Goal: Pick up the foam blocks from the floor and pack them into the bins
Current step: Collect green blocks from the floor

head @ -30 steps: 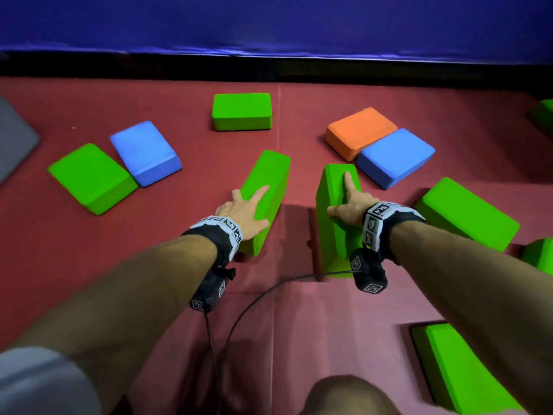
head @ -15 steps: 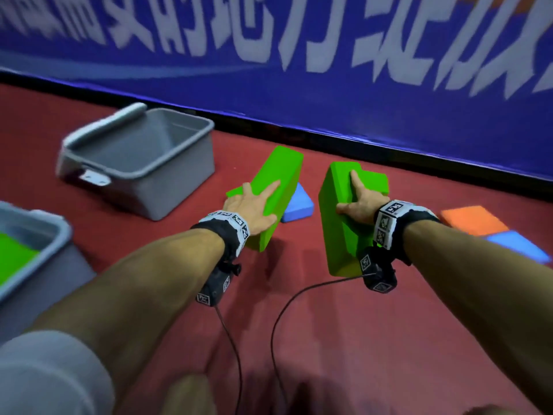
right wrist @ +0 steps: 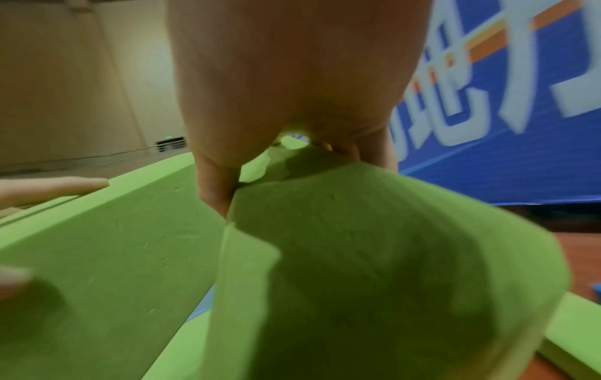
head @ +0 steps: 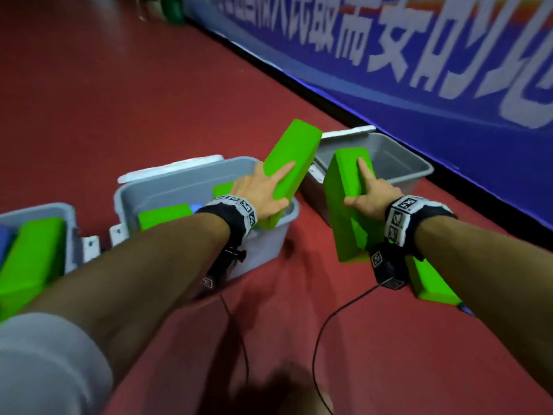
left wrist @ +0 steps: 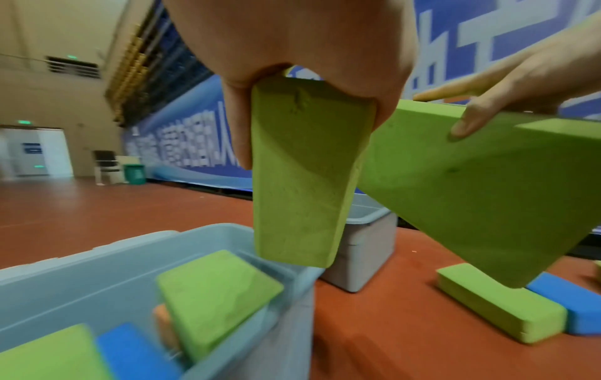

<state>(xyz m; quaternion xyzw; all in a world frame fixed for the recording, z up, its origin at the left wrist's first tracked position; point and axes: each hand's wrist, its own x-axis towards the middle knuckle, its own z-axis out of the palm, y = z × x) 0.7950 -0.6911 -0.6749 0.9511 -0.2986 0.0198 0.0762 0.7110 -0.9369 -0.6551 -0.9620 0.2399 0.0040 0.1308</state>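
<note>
Below left wrist: orange block (left wrist: 164, 326) in bin (left wrist: 97, 259), head-hidden; both hands' fingers grip green blocks.

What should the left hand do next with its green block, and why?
Probably lower it into the middle bin. The left hand grips its green block tilted above that bin's near corner, and the bin, holding a few blocks, seems to have room. The right hand grips another block beside it.

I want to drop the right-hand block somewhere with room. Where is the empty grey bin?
In the head view the empty grey bin sits right of centre against the blue banner wall, just beyond the green block in the right hand.
</note>
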